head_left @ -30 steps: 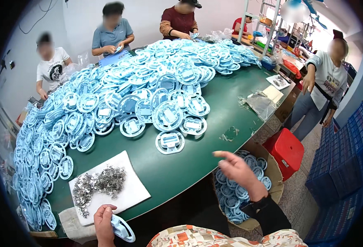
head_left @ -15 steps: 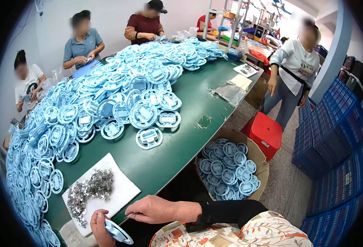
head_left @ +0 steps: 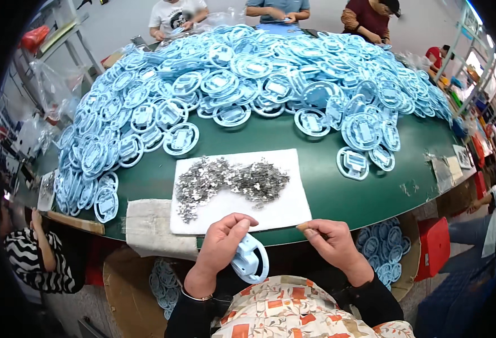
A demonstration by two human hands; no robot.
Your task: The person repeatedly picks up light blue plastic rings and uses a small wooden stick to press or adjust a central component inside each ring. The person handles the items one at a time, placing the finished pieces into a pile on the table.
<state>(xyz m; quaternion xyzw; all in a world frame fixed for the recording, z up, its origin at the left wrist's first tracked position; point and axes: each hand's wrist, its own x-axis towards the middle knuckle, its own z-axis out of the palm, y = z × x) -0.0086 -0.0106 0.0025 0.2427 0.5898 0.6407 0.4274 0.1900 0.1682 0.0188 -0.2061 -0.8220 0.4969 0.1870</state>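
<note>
In my left hand (head_left: 219,250) is a light-blue round plastic part (head_left: 249,260) with an open ring and a raised middle block. The fingers close on its upper edge, and it hangs tilted in front of my apron. My right hand (head_left: 333,243) is held apart from it, near the table edge, thumb and fingers pinched together. Something small and brownish shows at the fingertips, too unclear to name. Just beyond both hands, a white pad (head_left: 242,213) bears heaps of small silvery metal pieces (head_left: 259,181).
A large heap of similar blue parts (head_left: 253,66) covers the far side of the green table (head_left: 343,197). Cardboard boxes (head_left: 125,293) of parts stand below, left and right. A red stool (head_left: 434,248) is at right. Co-workers sit across; one person in stripes (head_left: 37,256) is at left.
The view has swung left, toward the pad and the heap. My hands have moved further apart, and my left hand still holds the blue part.
</note>
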